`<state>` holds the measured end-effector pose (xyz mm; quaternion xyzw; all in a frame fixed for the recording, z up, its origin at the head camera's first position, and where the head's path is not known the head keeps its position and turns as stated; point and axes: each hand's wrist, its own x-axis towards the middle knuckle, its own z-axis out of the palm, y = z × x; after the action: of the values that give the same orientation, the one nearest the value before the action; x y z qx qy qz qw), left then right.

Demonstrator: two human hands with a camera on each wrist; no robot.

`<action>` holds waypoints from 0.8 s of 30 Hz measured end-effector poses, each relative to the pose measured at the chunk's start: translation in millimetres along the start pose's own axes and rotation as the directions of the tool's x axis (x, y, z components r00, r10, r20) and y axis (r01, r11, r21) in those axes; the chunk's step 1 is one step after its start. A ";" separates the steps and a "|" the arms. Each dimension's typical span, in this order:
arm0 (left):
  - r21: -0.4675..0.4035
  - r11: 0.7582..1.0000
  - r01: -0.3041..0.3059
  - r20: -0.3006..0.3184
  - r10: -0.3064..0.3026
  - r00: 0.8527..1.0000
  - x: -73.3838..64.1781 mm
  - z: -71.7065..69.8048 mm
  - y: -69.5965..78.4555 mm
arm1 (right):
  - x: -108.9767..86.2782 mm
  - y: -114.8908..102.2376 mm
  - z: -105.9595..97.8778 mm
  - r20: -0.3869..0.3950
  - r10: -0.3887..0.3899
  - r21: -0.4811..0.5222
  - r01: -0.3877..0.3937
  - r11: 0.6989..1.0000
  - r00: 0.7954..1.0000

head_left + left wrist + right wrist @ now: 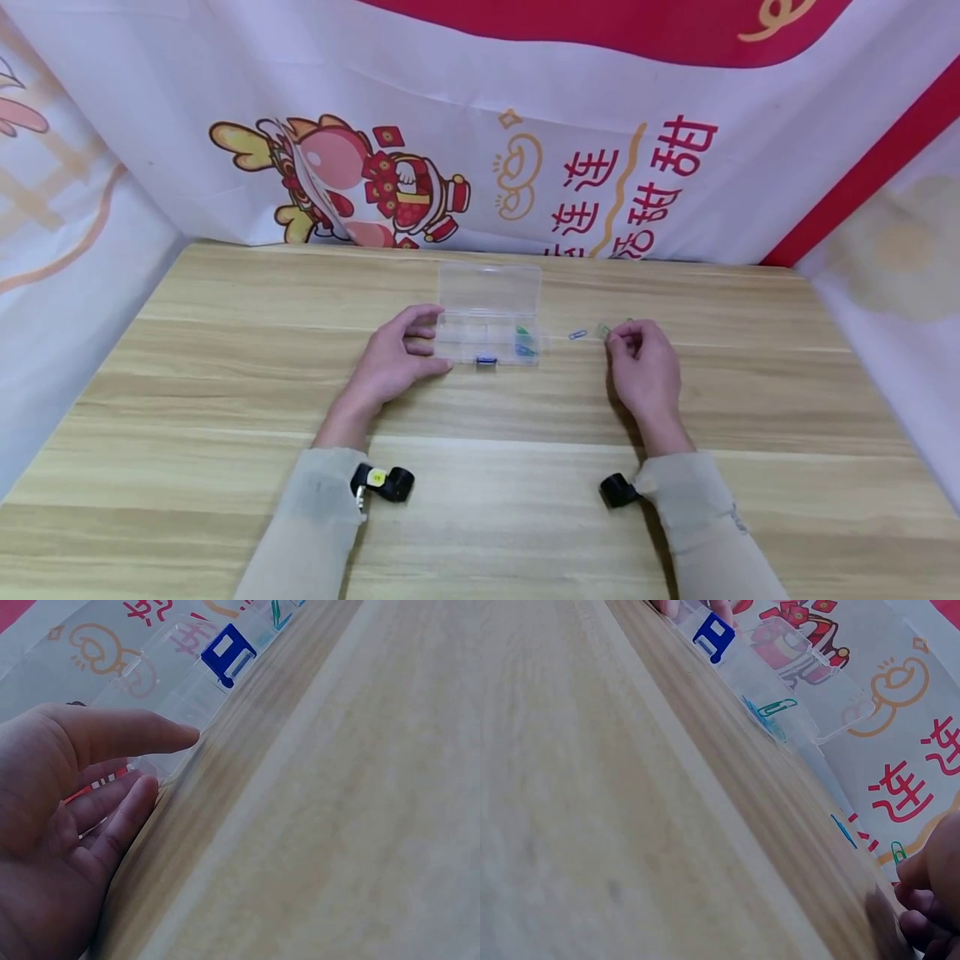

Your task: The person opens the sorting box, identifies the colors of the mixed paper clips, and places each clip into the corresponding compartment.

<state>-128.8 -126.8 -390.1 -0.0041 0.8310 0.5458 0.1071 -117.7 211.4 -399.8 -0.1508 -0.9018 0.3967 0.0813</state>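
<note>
The right hand [647, 367], fingertips together, pinches a green clip [898, 852]; the box [463, 360] lies to its left on the desk [480, 533], long axis running between the hands, left end gripped by the half-spread left hand [392, 352].

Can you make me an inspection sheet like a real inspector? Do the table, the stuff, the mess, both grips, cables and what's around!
Surface: light wood-grained tabletop.
Job's things: clear box, lid open, green and blue clips inside its right end; blue paper clip on the tabletop, between box and right grip.
Clutter: a green bit beyond the right grip, too small to tell.
Grips: left grip holds the box's left end, thumb at the front; right grip pinches a green paper clip.
Cables: nothing seen.
Surroundings: white printed cloth behind, with red writing and a cartoon figure.
</note>
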 end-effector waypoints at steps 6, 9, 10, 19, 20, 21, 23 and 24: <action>0.000 1.000 -0.011 0.004 0.011 1.000 0.5 0.1 -0.9 | -0.8 -1.3 0.7 -0.003 0.039 0.104 -0.038 0.994 0.999; 0.001 1.000 -0.011 -0.001 0.011 1.000 0.4 0.2 -1.8 | -1.1 -2.4 1.3 0.000 0.036 0.138 -0.036 0.990 0.999; -0.001 1.000 -0.013 0.000 0.013 1.000 0.6 0.2 -1.9 | -0.8 -2.5 1.1 0.002 0.036 0.143 -0.036 0.989 0.999; -0.017 1.000 -0.005 0.001 0.005 1.000 0.1 -0.9 -1.3 | -0.6 -5.6 0.6 0.017 0.053 0.171 -0.055 0.984 0.998; -0.018 1.000 -0.003 0.002 0.003 1.000 0.2 -0.8 -1.2 | -0.7 -5.6 0.7 0.015 0.054 0.174 -0.056 0.983 0.998; -0.019 1.000 -0.001 0.003 0.001 1.000 0.1 -0.7 -0.9 | -0.8 -5.6 0.8 0.012 0.055 0.178 -0.056 0.983 0.998; -0.020 1.000 0.003 0.004 -0.002 1.000 -0.1 -0.4 -0.2 | -1.3 -5.6 1.7 0.000 0.050 0.188 -0.049 0.981 0.999; -0.021 1.000 0.005 0.004 -0.005 1.000 -0.3 -0.2 0.1 | -1.8 -5.7 2.4 -0.005 0.046 0.194 -0.044 0.980 0.999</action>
<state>-128.6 -127.0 -389.9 -0.0065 0.8249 0.5545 0.1100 -117.8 205.6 -397.2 -0.1645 -0.8549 0.4835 0.0909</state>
